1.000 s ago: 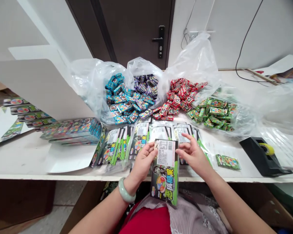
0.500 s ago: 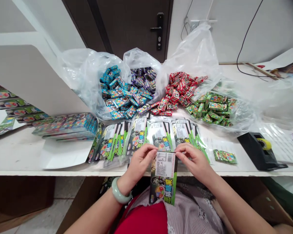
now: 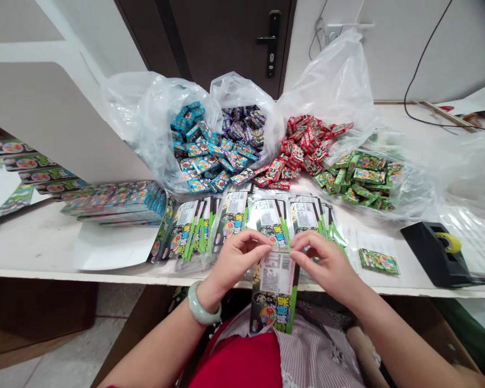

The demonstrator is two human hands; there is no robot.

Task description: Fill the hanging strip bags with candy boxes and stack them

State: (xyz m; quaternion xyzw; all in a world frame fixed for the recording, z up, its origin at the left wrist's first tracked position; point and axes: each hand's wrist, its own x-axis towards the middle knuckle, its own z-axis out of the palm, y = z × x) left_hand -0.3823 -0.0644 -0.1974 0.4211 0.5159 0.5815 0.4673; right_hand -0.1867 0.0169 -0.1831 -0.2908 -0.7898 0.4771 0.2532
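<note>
White bench [image 3: 36,250], candy [image 3: 303,151] at back; your left grip [image 3: 238,261] and right grip [image 3: 323,261] pinch the packet [image 3: 274,293] at its top.

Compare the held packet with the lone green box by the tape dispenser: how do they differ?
The packet is held near its top by the left hand and right hand; the green box lies flat, untouched.
The packet looks larger than the green box.
The packet is mostly black with a white label; the green box is mainly green, with no such label showing.
Both carry colourful print that includes green.
</note>
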